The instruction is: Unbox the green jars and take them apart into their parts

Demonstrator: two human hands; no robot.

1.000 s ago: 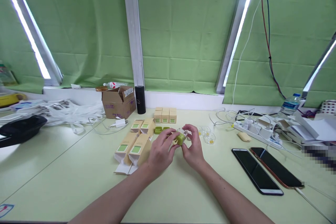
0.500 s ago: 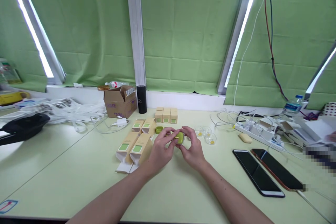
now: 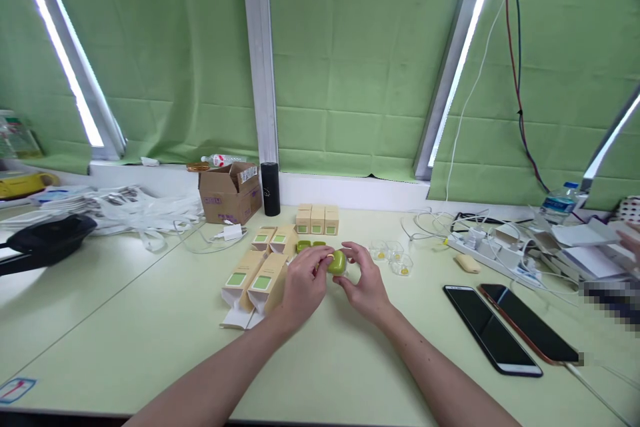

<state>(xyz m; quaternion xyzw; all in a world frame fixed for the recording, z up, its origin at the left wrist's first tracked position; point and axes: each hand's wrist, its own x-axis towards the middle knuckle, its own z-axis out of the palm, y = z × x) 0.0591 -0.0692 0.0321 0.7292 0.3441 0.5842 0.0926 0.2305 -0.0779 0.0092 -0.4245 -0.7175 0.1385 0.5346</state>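
A small, glossy green rounded case is held up above the table between my two hands. My left hand pinches its left side with thumb and fingers, and a small pale bit shows at the fingertips. Curled round its right side is my right hand, thumb below and fingers above. Something clear shows between the right fingers and the case, too small to make out. Just behind my left hand lie similar green cases, partly hidden. Clear plastic cups with yellow centres sit to the right of my hands.
Tan cartons with green labels lie left of my hands, and several small tan boxes stand behind. A cardboard box and black bottle are farther back. Two phones and a power strip occupy the right.
The green case has shifted slightly left and turned, showing more of its smooth surface. My left fingers have moved to its left edge, uncovering more of the green cases behind.
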